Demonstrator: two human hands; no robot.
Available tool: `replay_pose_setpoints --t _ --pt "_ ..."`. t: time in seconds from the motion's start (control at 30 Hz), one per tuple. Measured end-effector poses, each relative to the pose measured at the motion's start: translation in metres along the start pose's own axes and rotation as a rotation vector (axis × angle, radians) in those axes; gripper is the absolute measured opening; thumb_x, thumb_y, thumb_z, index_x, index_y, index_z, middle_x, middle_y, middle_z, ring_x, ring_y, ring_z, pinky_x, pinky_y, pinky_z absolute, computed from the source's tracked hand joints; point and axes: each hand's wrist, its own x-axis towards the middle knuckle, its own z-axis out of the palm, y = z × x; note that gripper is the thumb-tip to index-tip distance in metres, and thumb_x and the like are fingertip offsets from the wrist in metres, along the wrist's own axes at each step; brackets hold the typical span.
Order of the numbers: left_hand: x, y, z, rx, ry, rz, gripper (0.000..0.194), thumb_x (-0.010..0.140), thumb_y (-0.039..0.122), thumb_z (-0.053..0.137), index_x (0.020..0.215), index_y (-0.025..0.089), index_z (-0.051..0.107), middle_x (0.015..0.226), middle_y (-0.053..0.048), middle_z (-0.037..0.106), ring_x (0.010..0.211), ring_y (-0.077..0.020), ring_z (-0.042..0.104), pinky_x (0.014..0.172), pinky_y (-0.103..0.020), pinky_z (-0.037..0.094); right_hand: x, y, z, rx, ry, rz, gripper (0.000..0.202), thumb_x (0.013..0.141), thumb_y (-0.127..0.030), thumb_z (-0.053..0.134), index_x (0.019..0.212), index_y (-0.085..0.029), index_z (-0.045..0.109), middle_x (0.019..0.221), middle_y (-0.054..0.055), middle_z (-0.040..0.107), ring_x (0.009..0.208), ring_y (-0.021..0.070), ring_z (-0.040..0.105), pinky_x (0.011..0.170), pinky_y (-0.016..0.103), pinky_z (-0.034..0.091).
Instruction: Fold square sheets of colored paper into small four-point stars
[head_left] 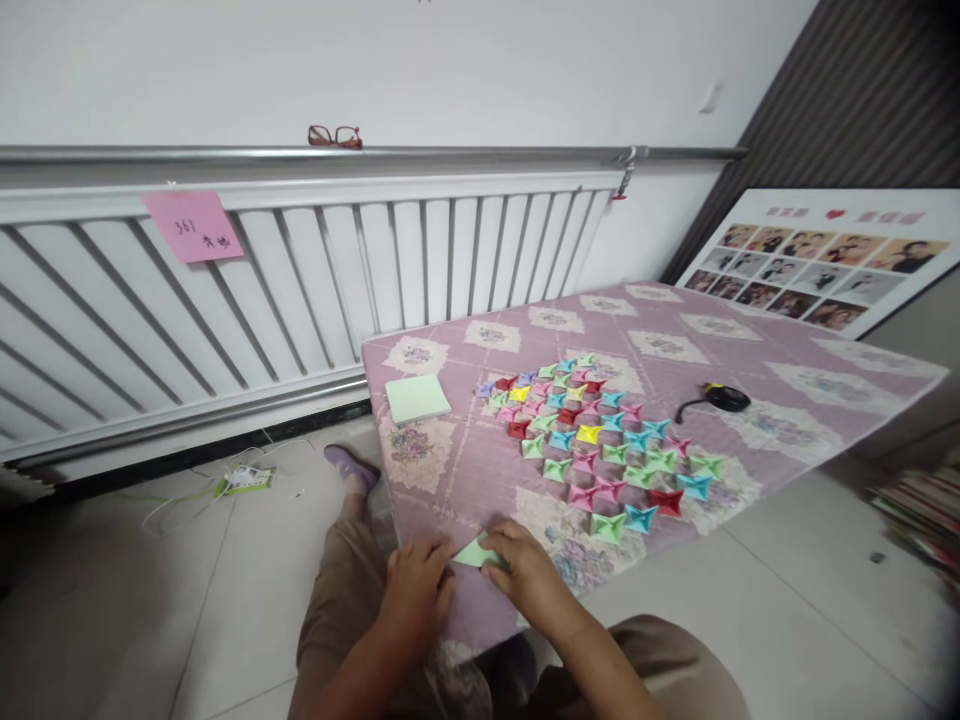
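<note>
A light green folded paper [472,552], triangular where it shows, lies near the front edge of the table between my two hands. My right hand [529,575] has its fingers closed on the paper's right side and hides that part. At the paper's left tip, my left hand [416,595] presses with its fingers bent and close together. A stack of green square paper [417,398] sits farther back on the left. To the right stand rows of small folded paper shapes [589,434] in green, pink, blue, red, yellow and purple.
A patterned purple cloth covers the table [487,470]. A black coiled cable [726,397] lies at the right, with a photo board [817,262] behind. The radiator [420,255] runs along the wall; glasses [334,136] rest on its pipe. A power strip [246,479] is on the floor.
</note>
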Motion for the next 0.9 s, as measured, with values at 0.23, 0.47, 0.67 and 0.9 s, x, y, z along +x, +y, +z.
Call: replay_pose_setpoints --t 0.23,0.47,0.67,0.9 --pt "0.01 -0.001 0.006 -0.435 0.125 -0.035 0.053 0.072 0.011 0.046 0.124 0.017 0.055 0.118 -0.009 0.057 0.105 -0.0202 0.053 0.095 -0.035 0.041 -0.002 -0.014 -0.008 -0.026 0.079 -0.04 0.018 0.087 -0.02 0.046 0.08 -0.02 0.063 0.079 0.005 0.06 0.077 0.0178 0.057 0.072 0.03 0.046" --pt "0.013 0.025 0.008 -0.844 0.062 -0.234 0.047 0.076 0.022 0.056 0.122 0.014 0.055 0.105 -0.008 0.064 0.095 -0.02 0.057 0.087 -0.032 0.044 -0.008 -0.045 -0.006 0.017 0.286 0.046 0.023 0.091 -0.027 0.041 0.081 -0.021 0.061 0.079 0.005 0.06 0.077 0.0192 0.058 0.071 0.031 0.047" --pt "0.01 0.04 0.001 -0.994 0.036 -0.088 0.041 0.077 0.023 0.058 0.118 0.017 0.057 0.111 -0.007 0.063 0.105 -0.0217 0.055 0.092 -0.034 0.041 -0.015 -0.067 -0.004 0.197 0.352 0.112 0.022 0.089 -0.031 0.044 0.081 -0.021 0.062 0.081 0.005 0.062 0.079 0.0191 0.058 0.073 0.029 0.045" --pt "0.007 0.043 -0.011 -1.136 -0.013 -0.094 0.028 0.072 0.026 0.065 0.097 0.014 0.064 0.086 -0.003 0.065 0.079 -0.0167 0.057 0.073 -0.027 0.043 -0.021 -0.073 -0.008 0.602 0.255 0.376 0.038 0.081 -0.053 0.051 0.065 -0.019 0.055 0.06 -0.002 0.052 0.057 0.0133 0.047 0.053 0.024 0.039"
